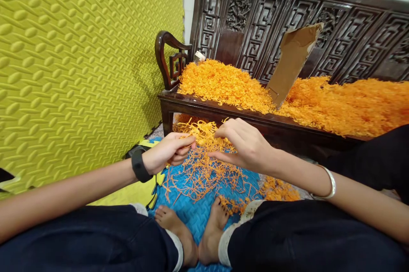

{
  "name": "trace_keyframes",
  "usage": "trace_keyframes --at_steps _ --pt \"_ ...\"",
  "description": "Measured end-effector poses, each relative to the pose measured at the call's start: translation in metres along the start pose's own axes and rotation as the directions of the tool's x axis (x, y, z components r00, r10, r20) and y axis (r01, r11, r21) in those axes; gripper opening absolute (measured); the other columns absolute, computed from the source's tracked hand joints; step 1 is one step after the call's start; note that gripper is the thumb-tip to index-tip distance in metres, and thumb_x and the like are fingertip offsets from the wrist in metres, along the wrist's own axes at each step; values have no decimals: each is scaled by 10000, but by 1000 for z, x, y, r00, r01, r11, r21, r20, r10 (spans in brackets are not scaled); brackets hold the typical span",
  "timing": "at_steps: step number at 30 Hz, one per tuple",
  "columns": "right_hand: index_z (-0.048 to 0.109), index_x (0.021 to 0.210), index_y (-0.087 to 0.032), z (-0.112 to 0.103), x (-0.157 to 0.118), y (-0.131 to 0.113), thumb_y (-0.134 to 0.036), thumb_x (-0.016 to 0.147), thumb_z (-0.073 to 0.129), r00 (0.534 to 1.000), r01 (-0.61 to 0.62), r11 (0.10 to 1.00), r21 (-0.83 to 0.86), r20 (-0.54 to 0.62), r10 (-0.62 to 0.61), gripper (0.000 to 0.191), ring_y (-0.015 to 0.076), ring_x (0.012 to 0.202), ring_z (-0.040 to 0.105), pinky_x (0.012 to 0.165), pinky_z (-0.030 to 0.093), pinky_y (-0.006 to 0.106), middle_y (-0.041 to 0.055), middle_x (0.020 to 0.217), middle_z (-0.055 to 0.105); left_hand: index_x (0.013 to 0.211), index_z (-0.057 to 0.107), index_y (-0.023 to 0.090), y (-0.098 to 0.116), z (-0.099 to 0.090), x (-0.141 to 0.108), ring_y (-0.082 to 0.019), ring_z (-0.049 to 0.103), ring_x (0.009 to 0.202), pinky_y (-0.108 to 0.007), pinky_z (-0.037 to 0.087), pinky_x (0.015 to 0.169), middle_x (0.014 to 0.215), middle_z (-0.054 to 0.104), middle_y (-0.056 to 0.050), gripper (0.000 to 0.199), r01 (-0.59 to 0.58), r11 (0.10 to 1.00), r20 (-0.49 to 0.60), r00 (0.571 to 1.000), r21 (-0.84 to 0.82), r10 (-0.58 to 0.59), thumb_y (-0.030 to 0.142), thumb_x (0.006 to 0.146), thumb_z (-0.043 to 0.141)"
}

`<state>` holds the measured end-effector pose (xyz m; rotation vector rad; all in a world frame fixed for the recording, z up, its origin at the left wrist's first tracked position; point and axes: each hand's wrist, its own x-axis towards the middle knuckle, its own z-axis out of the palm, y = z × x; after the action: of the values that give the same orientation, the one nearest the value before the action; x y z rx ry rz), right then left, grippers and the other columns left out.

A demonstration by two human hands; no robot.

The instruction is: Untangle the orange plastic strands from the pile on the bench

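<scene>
My left hand (174, 147), with a black band on its wrist, is closed in a pinch on a bunch of thin orange plastic pieces (202, 130) that sticks out past its fingertips. Just to the right, my right hand (243, 142) is held with thumb and fingers apart, and nothing shows between them. Below both hands, a loose tangle of orange strands (207, 174) is spread over a blue foam mat (187, 212). Part of the bunch lies against the strands behind it, so where it ends is hard to make out.
A dark carved wooden bench (207, 103) stands ahead, heaped with orange pieces (220, 82). Upright among them is a cardboard piece (292, 61). Yellow foam matting (79, 71) covers the left side. More orange pieces (279, 189) lie on the floor at right, near someone's dark clothing (377, 161).
</scene>
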<state>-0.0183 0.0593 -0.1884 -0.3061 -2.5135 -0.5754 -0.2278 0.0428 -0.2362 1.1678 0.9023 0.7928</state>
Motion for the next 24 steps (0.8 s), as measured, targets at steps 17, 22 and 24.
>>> trace_keyframes --at_steps 17,22,24 --pt "545 710 -147 -10 -64 65 -369 780 571 724 -689 484 540 548 418 234 86 607 478 578 376 213 -1 666 531 658 484 137 -11 -31 -14 -72 308 490 -190 259 454 541 325 52 365 -219 678 158 976 702 152 414 871 375" --pt "527 712 -142 -5 -87 81 -359 753 602 643 -745 181 643 616 456 233 82 560 491 553 389 212 -5 614 516 633 461 140 -12 -30 -15 -87 356 556 -202 298 532 594 369 39 357 -241 620 219 969 747 112 376 883 365" --pt "526 699 -135 -2 -93 84 -358 743 613 627 -753 133 644 643 439 243 77 548 482 543 382 208 -6 602 513 640 463 141 -10 -26 -17 -92 377 577 -202 309 560 603 380 37 346 -240 614 227 969 752 100 364 886 367"
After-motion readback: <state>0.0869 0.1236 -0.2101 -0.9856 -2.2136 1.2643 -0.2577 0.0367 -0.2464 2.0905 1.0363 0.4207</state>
